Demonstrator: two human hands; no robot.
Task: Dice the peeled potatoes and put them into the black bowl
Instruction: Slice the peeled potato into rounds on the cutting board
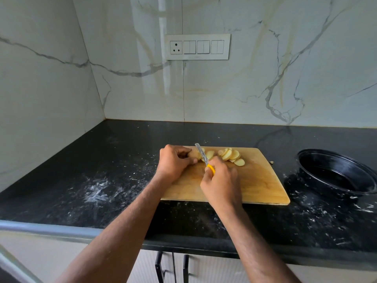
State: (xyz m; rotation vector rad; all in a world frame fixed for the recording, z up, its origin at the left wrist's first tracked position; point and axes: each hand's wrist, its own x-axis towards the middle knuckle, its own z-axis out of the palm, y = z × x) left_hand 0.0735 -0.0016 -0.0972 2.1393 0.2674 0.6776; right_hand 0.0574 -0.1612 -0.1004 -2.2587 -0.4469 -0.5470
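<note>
- A wooden board (pixel 255 180) lies on the black worktop (pixel 102 170), near the middle and closer to the back wall than to the front edge.
- The left hand (pixel 173 162) is at the board's far left corner, fingers curled around a peeled potato (pixel 193 154), holding it down on the board.
- The right hand (pixel 221 180) is over the middle of the board, fingers wrapped around the yellow handle of a knife (pixel 204 157).
- The knife blade points away from the person and sits against the cut end of the potato, just right of the left fingertips.
- A heap of round slices (pixel 231 155) lies along the board's far edge, right of the blade; some overlap.
- A black bowl (pixel 334 172) stands on the worktop off the board's right edge, apart from it, at the right side of the view.
- A small pale scrap (pixel 271 162) lies on the worktop between board and bowl.
- A switch panel (pixel 196 46) is on the marble wall behind.
</note>
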